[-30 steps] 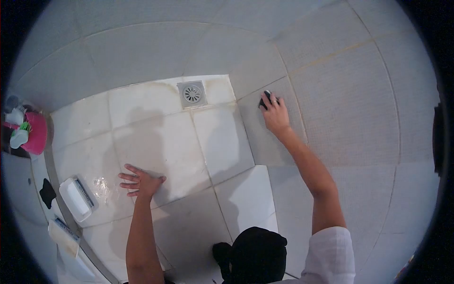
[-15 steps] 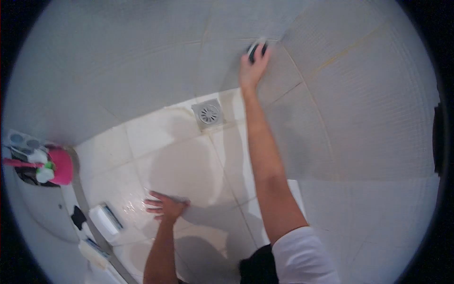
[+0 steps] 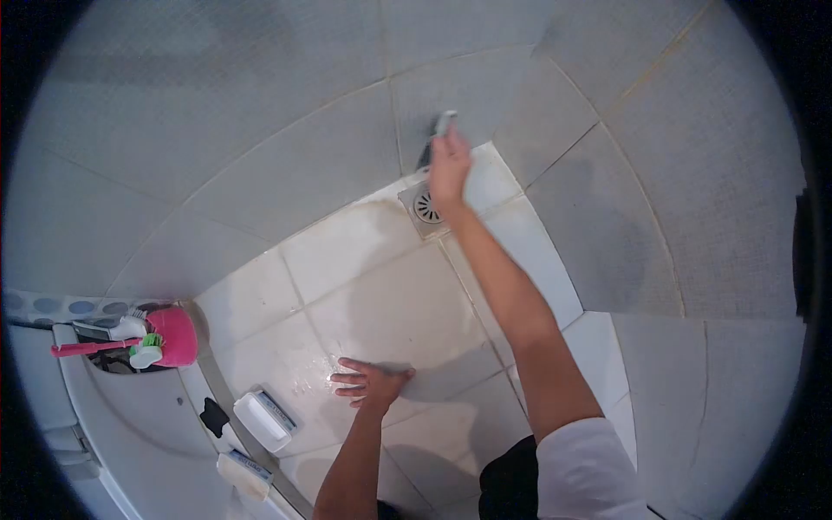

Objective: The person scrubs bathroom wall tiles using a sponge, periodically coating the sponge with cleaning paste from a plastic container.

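My right hand (image 3: 450,169) grips a small white-and-dark scrubber (image 3: 446,120) close to the grey tiled wall (image 3: 321,156), just above the floor drain (image 3: 426,208). Motion blur and my fingers hide much of the scrubber, so its exact kind is unclear. Flat on the pale floor tiles (image 3: 390,295) rests my left hand (image 3: 371,383), fingers spread and holding nothing. Wet, shiny spots show beside its fingertips.
Left of my left hand, a white open container (image 3: 264,420) sits on the floor. A black cloth-like piece (image 3: 213,418) and another white container (image 3: 244,475) lie on the white ledge. Farther back stands a pink holder (image 3: 176,336) with brushes.
My right hand has moved with the scrubber from near the wall corner, down and left to above the drain. The view has shifted; my left hand stays on the floor.
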`<state>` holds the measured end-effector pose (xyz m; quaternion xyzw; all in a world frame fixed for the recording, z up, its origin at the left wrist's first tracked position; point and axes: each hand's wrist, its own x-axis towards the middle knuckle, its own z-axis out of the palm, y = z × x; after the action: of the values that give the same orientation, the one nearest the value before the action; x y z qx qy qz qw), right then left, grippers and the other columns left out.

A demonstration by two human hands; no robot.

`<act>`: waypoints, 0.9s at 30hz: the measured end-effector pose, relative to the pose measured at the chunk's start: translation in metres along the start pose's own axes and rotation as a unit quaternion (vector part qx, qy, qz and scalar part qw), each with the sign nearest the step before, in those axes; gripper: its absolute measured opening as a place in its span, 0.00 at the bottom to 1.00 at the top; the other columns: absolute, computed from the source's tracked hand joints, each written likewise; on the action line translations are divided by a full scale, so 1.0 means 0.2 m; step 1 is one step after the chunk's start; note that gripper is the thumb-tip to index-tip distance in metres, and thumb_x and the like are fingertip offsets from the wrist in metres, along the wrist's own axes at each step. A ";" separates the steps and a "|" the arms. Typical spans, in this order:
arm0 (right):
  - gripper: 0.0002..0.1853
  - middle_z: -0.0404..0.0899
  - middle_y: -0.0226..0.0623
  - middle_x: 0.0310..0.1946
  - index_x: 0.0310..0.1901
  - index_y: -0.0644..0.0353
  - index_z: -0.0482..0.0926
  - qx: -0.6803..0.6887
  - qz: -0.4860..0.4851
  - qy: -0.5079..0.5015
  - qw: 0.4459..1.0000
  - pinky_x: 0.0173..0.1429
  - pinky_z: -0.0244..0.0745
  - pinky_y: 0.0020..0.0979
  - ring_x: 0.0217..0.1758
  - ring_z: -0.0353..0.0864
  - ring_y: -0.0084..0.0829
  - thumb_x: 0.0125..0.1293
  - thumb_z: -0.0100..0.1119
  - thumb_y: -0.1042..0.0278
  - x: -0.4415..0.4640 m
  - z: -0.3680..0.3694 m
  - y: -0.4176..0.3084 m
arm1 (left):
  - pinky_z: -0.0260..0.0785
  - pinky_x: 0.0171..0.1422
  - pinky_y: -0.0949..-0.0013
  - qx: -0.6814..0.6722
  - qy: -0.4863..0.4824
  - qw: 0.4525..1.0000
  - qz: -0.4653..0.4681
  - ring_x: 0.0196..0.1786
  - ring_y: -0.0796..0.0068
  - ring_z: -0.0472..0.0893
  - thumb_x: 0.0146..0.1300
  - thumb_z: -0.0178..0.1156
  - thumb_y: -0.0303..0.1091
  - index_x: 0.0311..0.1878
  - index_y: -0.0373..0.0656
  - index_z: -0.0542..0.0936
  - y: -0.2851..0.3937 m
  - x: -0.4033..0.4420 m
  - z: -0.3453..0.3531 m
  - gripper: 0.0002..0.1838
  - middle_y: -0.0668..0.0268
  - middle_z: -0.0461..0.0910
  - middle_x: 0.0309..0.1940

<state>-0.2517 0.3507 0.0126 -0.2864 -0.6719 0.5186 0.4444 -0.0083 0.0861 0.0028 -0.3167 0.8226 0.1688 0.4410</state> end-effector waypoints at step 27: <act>0.25 0.61 0.51 0.62 0.56 0.49 0.78 -0.219 -0.409 0.112 0.879 0.64 0.56 0.49 0.62 0.60 0.49 0.53 0.60 0.70 0.68 -0.27 -1.25 | 0.27 0.68 0.27 -0.012 -0.013 1.000 0.007 0.68 0.28 0.15 0.36 0.78 0.53 0.66 0.43 0.14 -0.01 -0.03 -0.04 0.81 0.38 0.06 0.65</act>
<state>-0.2450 0.4143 0.2949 -0.1323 -0.7714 0.0949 0.6151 -0.0091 0.0831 0.0117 -0.3138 0.8172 0.1862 0.4461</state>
